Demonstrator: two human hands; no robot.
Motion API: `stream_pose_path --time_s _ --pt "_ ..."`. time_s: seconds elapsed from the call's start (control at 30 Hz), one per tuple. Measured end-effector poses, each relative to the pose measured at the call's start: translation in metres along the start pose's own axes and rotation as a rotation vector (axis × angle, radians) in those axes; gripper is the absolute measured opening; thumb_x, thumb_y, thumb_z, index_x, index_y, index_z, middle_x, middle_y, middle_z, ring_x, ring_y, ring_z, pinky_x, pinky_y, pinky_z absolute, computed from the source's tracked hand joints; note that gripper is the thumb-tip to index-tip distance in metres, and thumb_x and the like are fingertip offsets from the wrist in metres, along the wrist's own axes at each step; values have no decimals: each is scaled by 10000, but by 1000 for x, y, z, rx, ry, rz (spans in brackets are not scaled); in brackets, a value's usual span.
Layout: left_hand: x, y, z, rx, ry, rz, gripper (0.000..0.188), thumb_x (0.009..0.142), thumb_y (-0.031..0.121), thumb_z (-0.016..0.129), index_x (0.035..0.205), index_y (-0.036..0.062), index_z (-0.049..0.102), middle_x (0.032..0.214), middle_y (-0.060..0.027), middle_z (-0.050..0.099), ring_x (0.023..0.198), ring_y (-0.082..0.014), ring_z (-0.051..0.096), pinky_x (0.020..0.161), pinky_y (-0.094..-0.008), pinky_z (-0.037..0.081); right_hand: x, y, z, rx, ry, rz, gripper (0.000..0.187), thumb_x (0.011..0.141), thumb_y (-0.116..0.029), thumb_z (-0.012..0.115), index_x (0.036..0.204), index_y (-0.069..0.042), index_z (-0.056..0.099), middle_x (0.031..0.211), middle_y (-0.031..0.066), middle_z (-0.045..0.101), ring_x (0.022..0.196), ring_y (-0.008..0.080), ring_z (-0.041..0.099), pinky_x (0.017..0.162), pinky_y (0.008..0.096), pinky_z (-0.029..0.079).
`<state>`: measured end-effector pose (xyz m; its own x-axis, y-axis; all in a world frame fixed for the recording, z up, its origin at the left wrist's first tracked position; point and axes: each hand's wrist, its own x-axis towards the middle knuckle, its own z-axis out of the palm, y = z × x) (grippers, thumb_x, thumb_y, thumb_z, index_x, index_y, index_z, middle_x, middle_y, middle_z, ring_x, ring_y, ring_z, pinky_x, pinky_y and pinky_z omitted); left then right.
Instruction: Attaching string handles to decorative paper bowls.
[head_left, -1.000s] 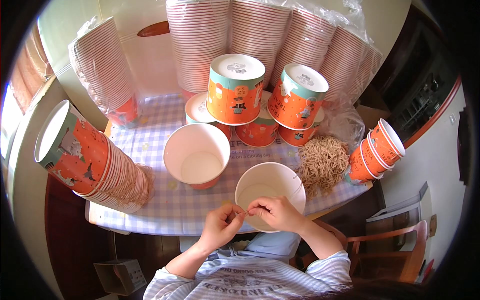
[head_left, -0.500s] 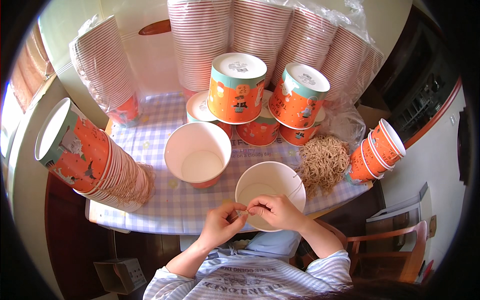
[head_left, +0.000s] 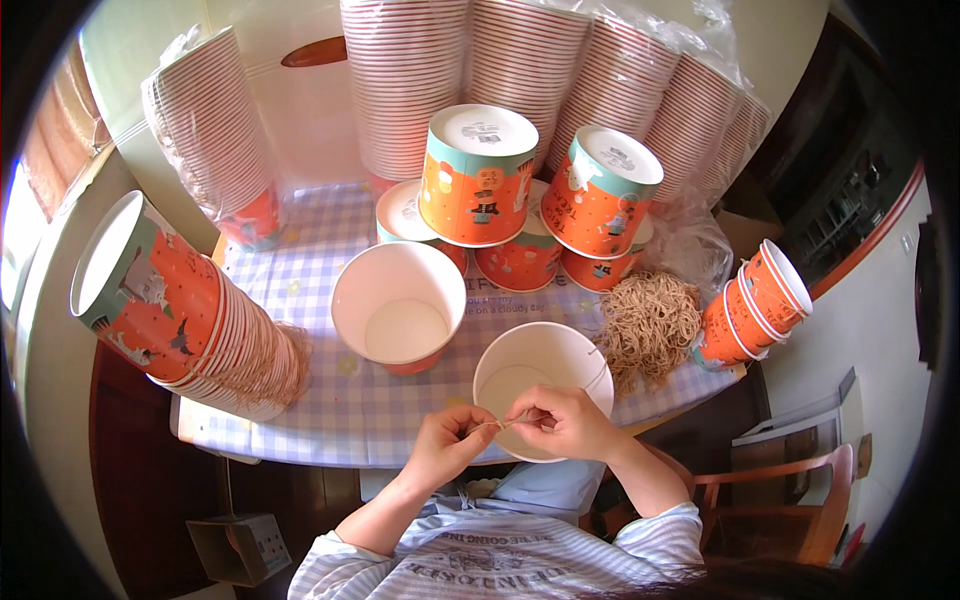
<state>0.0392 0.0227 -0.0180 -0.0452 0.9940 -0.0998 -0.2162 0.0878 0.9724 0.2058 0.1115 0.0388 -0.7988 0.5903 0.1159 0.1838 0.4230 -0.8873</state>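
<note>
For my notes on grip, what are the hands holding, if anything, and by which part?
The left hand and right hand pinch a thin beige cord; which part of it cannot be told.

At the frame's lower left, you can pass over blue-and-white checked cloth between the leaning orange paper-bucket stack and your left hand; upturned orange-and-teal paper buckets bar the upper centre, tangled tan twine right of centre.

Blue-and-white striped top, dark print across it, 2 loose sleeves; light-blue trousers.
</note>
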Motion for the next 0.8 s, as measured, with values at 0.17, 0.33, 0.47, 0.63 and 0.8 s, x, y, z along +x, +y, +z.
stream_pose_path --time_s 0.17,0.33,0.47,0.63,0.8 --pt "2 -4 1 -63 -9 25 122 825 105 599 859 -12 605 654 62 508 578 -1 375 497 -165 293 2 4 2 -48 16 -161 147 707 7 653 837 -47 610 810 28 576 618 81 535 535 210 445" --pt "2 -5 1 -81 -14 11 123 825 109 600 857 -9 610 646 67 496 576 -3 370 497 -167 292 2 4 3 -76 24 -218 148 697 16 658 824 -50 619 823 35 569 618 102 537 540 212 446" --pt "2 -4 2 -99 -12 9 127 829 113 599 858 -9 616 639 68 484 571 -5 364 497 -167 291 3 0 3 -58 41 -105 138 692 2 674 812 -46 626 805 34 577 624 115 550 537 224 448" --pt "2 0 2 -92 -21 7 131 828 114 607 866 -11 617 628 72 471 567 -5 361 495 -167 290 2 2 0 -147 14 -146 84 740 -52 651 814 -26 622 763 61 587 655 173 575 552 270 470" --pt "2 0 1 -99 -20 -3 128 822 112 619 860 -10 615 621 76 462 566 -4 360 495 -165 287 2 4 0 -149 35 -159 72 745 -45 650 810 -23 625 756 63 597 649 173 577 557 272 456"
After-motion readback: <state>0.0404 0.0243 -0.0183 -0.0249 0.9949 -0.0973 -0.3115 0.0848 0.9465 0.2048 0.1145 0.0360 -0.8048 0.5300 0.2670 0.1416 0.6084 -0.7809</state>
